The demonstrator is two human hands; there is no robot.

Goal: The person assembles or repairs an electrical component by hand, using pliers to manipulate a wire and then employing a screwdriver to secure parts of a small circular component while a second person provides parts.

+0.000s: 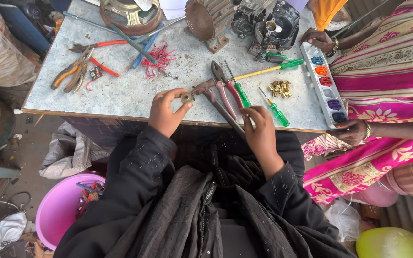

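My left hand (166, 113) pinches a small round metal part (186, 98) at the near edge of the worn grey table (120, 91). My right hand (260, 131) grips the handles of a long pair of pliers (218, 106), whose jaws meet that part. Red-handled pliers (225, 88) and a green-handled screwdriver (238, 88) lie just beyond my right hand. A second green screwdriver (276, 110) lies to the right, beside a small pile of brass bits (280, 88).
Another person in pink patterned cloth holds a white tray (324, 86) of coloured parts with both hands (352, 131) at the right. Orange-handled pliers (70, 74), red wire scraps (157, 57) and motor parts (268, 26) lie farther back. A pink bucket (58, 210) stands lower left.
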